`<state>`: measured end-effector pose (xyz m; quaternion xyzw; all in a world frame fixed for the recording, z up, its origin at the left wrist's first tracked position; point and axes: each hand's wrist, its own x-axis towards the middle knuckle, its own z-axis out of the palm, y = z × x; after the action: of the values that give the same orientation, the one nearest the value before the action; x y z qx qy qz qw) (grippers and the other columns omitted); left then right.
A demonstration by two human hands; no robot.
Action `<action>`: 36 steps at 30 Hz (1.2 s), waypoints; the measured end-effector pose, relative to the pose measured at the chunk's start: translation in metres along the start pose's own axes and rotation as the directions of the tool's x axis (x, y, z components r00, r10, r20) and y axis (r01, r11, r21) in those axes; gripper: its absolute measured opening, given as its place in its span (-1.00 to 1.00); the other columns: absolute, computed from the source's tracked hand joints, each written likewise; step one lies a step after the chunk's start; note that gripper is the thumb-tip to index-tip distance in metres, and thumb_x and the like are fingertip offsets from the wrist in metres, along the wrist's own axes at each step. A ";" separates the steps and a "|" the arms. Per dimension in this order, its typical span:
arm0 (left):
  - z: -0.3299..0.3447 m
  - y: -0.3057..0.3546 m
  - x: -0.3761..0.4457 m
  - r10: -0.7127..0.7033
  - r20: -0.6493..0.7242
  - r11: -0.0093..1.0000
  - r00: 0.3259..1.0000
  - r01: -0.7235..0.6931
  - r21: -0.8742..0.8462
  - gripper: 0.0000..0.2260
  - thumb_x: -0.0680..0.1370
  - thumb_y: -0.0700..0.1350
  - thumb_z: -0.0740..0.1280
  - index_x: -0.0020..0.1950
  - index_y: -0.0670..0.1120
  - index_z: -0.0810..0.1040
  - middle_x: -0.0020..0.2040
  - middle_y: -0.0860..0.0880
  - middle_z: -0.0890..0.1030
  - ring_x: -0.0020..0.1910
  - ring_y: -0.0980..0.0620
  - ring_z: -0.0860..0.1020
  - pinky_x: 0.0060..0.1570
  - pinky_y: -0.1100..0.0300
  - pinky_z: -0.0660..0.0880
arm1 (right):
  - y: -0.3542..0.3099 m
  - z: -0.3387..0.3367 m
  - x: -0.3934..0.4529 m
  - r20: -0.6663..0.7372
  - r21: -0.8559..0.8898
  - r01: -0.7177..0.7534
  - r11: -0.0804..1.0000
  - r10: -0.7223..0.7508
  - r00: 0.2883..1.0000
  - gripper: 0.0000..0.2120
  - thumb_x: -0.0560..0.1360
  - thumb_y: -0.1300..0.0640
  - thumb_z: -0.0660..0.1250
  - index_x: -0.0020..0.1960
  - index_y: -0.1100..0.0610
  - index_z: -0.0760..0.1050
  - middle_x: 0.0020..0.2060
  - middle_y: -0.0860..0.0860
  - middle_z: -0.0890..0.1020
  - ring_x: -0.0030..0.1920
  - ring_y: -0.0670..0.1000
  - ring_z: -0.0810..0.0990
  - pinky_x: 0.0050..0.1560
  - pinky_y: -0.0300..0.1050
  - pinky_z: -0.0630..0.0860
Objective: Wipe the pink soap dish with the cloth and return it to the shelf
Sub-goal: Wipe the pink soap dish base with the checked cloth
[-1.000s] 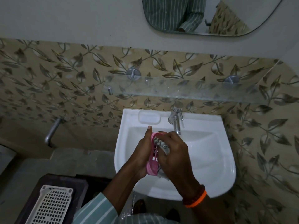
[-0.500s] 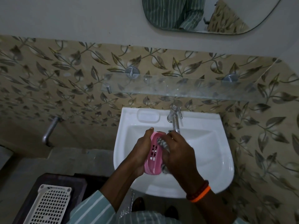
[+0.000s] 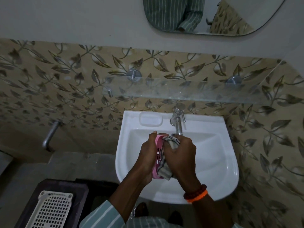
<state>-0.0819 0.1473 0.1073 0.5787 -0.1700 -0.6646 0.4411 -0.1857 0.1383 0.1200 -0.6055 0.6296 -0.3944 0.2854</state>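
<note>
Head view: over the glossy white sink point(image 3: 218, 162), the slotted pink soap dish point(image 3: 157, 155) is being gripped by the left hand point(image 3: 146, 158) while a striped, seemingly woven cloth point(image 3: 164, 167) is being pressed against it by the closed right hand point(image 3: 181, 155).

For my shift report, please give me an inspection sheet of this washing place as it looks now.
Surface: white sink, looks dry, tap not running.
Job's things: pink soap dish held on edge above the sink; striped cloth pressed against it; glass shelf bare.
Clutter: white grid tray on dark crate, lower left.
Grippers: left hand grips the dish; right hand grips the cloth.
Cables: nothing seen.
Surroundings: leaf-pattern tiles, mirror, wall pipe.
</note>
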 end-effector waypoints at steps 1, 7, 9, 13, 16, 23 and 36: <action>0.002 0.000 0.000 0.002 0.000 1.000 1.000 -0.002 0.003 -0.50 0.68 0.23 0.10 0.12 -0.05 0.73 0.04 -0.15 0.77 0.06 -0.12 0.73 0.12 0.02 0.62 | 0.001 0.001 -0.002 -0.016 0.038 -0.009 0.999 0.009 1.000 -0.89 0.48 0.14 0.42 -0.18 0.18 0.61 -0.34 0.00 0.66 -0.31 -0.11 0.64 -0.26 -0.37 0.53; 0.001 -0.004 0.005 -0.036 -0.009 0.998 0.999 0.036 -0.060 -0.49 0.68 0.19 0.11 0.10 -0.13 0.73 0.05 -0.19 0.76 0.09 -0.14 0.71 0.11 0.04 0.61 | -0.002 0.009 -0.007 -0.063 0.025 0.117 0.993 -0.115 0.991 -0.87 0.45 0.24 0.43 0.01 0.19 0.65 -0.15 0.01 0.72 -0.14 -0.07 0.67 -0.05 -0.58 0.43; -0.001 -0.005 0.005 -0.033 -0.020 0.997 0.999 0.031 -0.074 -0.49 0.68 0.19 0.12 0.10 -0.14 0.72 0.06 -0.20 0.76 0.11 -0.16 0.70 0.20 -0.02 0.60 | -0.001 0.012 -0.007 -0.069 -0.110 0.107 0.988 -0.115 0.991 -0.79 0.44 0.18 0.44 0.05 0.20 0.63 -0.11 0.07 0.71 -0.12 0.01 0.68 0.01 -0.39 0.51; 0.001 -0.005 0.005 0.006 -0.024 0.997 1.000 -0.008 -0.081 -0.53 0.67 0.17 0.16 -0.04 -0.08 0.76 0.01 -0.21 0.76 0.04 -0.16 0.72 0.12 -0.03 0.62 | -0.004 0.013 -0.004 -0.041 -0.247 0.021 0.969 -0.032 0.999 -0.73 0.42 0.10 0.43 0.05 0.23 0.59 -0.09 0.13 0.69 -0.10 0.11 0.67 -0.06 -0.08 0.59; 0.002 -0.005 0.005 0.025 0.000 0.997 1.000 -0.025 -0.077 -0.58 0.64 0.15 0.22 -0.15 -0.02 0.79 -0.06 -0.21 0.77 -0.16 -0.08 0.75 -0.17 0.11 0.65 | 0.001 0.003 0.000 0.026 -0.220 -0.007 0.976 0.013 1.000 -0.86 0.43 0.11 0.40 -0.15 0.20 0.56 -0.29 0.06 0.65 -0.28 0.02 0.64 -0.21 -0.12 0.62; -0.001 0.003 0.004 0.041 -0.011 0.996 0.999 -0.042 -0.084 -0.57 0.66 0.19 0.16 0.05 -0.01 0.75 0.02 -0.22 0.73 -0.07 -0.13 0.70 -0.10 0.06 0.64 | 0.004 -0.004 -0.011 0.118 -0.127 -0.006 0.992 0.021 0.993 -0.86 0.46 0.12 0.40 -0.22 0.18 0.56 -0.37 0.01 0.63 -0.37 -0.09 0.61 -0.35 -0.31 0.57; -0.014 0.009 0.012 -0.026 0.141 0.975 0.990 0.057 -0.214 -0.53 0.44 0.27 0.37 0.14 -0.03 0.74 0.00 -0.19 0.66 0.01 -0.16 0.62 0.13 -0.06 0.58 | 0.006 -0.013 -0.019 0.312 -0.123 0.124 0.985 -0.080 0.947 -0.80 0.47 0.13 0.38 0.06 0.16 0.59 -0.07 0.06 0.66 -0.03 0.04 0.64 0.00 -0.02 0.63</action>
<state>-0.0652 0.1368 0.1025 0.4832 -0.1140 -0.7265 0.4751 -0.1974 0.1588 0.1196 -0.7099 0.5717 -0.2645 0.3150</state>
